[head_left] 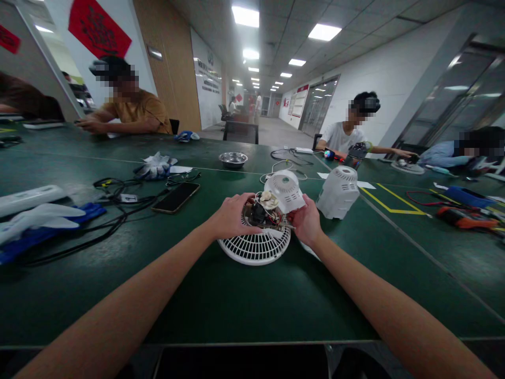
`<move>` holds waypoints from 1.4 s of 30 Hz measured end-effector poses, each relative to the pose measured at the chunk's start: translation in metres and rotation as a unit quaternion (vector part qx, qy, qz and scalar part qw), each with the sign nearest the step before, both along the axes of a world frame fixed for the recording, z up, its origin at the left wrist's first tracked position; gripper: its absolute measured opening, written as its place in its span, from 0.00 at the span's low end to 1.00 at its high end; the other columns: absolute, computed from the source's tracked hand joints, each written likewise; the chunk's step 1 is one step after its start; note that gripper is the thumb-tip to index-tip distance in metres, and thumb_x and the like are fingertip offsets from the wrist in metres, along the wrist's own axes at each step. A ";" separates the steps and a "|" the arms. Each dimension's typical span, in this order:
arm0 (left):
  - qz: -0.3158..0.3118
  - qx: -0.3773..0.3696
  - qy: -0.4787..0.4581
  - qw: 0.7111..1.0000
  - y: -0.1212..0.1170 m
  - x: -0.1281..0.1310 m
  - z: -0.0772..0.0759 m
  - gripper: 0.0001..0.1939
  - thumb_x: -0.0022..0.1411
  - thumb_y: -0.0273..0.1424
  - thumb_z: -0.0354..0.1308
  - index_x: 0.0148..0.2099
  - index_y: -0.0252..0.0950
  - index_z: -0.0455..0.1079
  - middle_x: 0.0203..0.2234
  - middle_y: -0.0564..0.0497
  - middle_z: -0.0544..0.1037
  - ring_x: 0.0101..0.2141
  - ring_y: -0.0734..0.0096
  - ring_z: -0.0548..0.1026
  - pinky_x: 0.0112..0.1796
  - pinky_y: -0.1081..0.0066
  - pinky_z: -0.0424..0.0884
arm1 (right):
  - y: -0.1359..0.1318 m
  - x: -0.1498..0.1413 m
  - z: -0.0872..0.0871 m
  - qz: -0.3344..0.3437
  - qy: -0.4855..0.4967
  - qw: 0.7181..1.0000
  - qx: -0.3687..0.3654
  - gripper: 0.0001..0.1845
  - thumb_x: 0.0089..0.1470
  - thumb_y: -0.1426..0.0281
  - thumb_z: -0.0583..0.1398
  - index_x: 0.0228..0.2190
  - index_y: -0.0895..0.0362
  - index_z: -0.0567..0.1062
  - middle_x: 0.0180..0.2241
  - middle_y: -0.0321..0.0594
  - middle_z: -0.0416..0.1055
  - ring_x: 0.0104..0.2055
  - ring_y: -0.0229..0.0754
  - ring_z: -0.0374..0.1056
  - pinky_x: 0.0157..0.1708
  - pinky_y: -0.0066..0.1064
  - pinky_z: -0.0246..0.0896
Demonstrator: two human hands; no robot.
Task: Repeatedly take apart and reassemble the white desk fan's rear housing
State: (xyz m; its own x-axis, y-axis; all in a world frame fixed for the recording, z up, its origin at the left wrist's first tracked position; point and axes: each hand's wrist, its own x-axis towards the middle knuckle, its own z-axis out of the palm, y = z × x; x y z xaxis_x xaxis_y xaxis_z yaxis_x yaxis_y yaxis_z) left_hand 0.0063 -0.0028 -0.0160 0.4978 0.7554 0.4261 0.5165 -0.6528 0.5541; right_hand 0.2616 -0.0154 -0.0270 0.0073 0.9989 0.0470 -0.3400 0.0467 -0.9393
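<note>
Over a round white fan grille [254, 251] on the green table, I hold an opened fan motor [259, 215] with its wiring and a cream-coloured gear part showing. My left hand [233, 215] is closed round the motor's left side, thumb beneath. My right hand [307, 221] grips its right side, against the edge of a slotted white motor cover [284, 188]; its fingertips are partly hidden. The cover sits tilted at the far side of the motor. Just right of my right hand stands a white plastic fan housing [339, 193], upright on the table.
A metal bowl [233, 160] and a white cable [276, 169] lie beyond. To the left are a phone [176, 198], black cables [122, 216] and gloves [43, 226]. An orange multimeter [465, 217] lies right. Other people sit across the table.
</note>
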 end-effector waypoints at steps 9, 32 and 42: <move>0.006 0.003 0.059 0.998 -0.003 0.001 0.004 0.53 0.46 0.56 0.67 0.68 0.40 0.53 0.60 0.38 0.68 0.56 0.42 0.68 0.56 0.43 0.62 | -0.001 0.000 -0.002 0.013 0.074 0.997 0.000 0.23 0.54 0.48 0.56 0.42 0.50 0.74 0.31 0.32 0.78 0.27 0.40 0.66 0.27 0.31 0.56; -0.003 0.022 0.049 0.999 0.000 0.000 0.001 0.53 0.44 0.54 0.69 0.67 0.37 0.55 0.59 0.37 0.68 0.56 0.41 0.67 0.56 0.42 0.60 | -0.016 0.010 0.010 0.021 -0.453 0.810 0.371 0.41 0.51 0.55 0.66 0.62 0.48 0.58 0.56 0.47 0.65 0.52 0.57 0.67 0.51 0.52 0.66; -0.043 0.013 0.059 0.997 0.001 -0.008 0.015 0.37 0.51 0.52 0.65 0.57 0.36 0.69 0.51 0.40 0.74 0.49 0.51 0.71 0.50 0.50 0.67 | -0.024 0.008 0.018 0.058 -0.511 0.780 0.356 0.44 0.54 0.53 0.64 0.65 0.49 0.53 0.62 0.50 0.62 0.58 0.59 0.65 0.56 0.55 0.63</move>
State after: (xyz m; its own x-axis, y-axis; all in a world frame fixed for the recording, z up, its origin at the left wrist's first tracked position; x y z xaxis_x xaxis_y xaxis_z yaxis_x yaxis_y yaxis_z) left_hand -0.0012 -0.0019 -0.0007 0.6077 0.6980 0.3789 0.5192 -0.7102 0.4755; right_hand 0.2700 -0.0398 -0.0089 -0.4869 0.7079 0.5116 0.5291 0.7051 -0.4721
